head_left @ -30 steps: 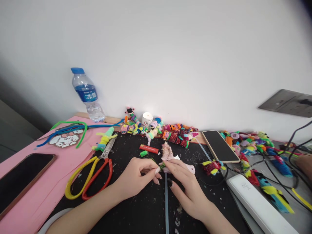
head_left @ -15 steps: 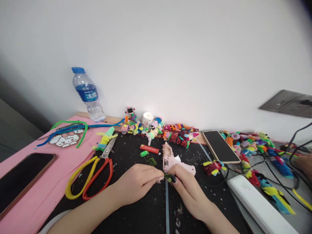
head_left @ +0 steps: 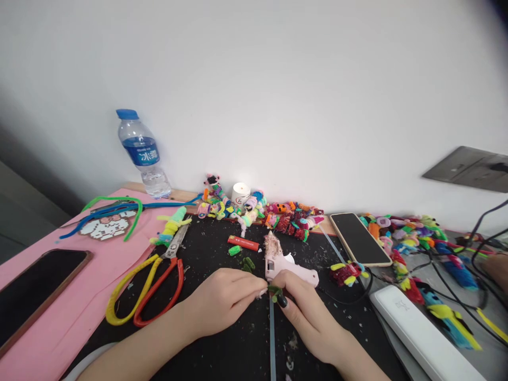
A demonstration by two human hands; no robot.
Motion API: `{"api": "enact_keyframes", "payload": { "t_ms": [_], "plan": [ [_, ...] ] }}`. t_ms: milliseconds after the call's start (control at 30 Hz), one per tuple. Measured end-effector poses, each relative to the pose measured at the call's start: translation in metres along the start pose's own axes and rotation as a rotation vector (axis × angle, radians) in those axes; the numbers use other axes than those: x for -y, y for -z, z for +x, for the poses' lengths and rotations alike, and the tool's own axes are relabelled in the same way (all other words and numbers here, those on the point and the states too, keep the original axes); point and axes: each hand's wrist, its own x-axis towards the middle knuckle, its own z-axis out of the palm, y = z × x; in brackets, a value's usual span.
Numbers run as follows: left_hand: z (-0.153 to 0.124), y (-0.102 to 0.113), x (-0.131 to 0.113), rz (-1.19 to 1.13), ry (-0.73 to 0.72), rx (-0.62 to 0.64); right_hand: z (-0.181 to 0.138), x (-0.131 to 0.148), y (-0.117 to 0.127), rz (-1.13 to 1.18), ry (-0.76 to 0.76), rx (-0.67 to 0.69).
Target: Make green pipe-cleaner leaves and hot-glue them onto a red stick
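A small dark green piece of pipe cleaner [head_left: 275, 292] is between my two hands, just in front of the glue gun. My right hand [head_left: 311, 315] pinches it between the black-nailed thumb and forefinger. At its other end are the closed fingertips of my left hand [head_left: 226, 299], and what they grip is mostly hidden. The pale pink glue gun [head_left: 289, 268] lies on its side, its nozzle toward the wall. Behind my left hand rest dark green coiled bits [head_left: 248, 264], a bright green bit [head_left: 235, 250] and a red lighter [head_left: 243, 243].
Scissors [head_left: 161, 283] with yellow and red handles lie left of my arm. Several pipe-cleaner figures [head_left: 288, 222] line the wall. Phones [head_left: 360, 238] lie on both sides, and a white power bank [head_left: 420, 328] is at right. A water bottle [head_left: 143, 153] leans on the wall. Another person's hand [head_left: 496, 270] shows at right.
The green piece has turned slightly in my right fingertips, and more of it shows. Both hands are otherwise almost where they were.
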Motion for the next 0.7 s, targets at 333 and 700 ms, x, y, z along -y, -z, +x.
{"api": "enact_keyframes", "payload": {
  "t_ms": [333,700],
  "plan": [
    [-0.0019,-0.0008,-0.0013,0.033,-0.022,-0.024,0.0002,-0.0039,-0.0032,-0.155,0.007,-0.012],
    [-0.0003,-0.0004,-0.0032,0.037,-0.018,-0.048,0.0003,-0.0021,-0.003,-0.13,-0.026,-0.009]
  ]
}}
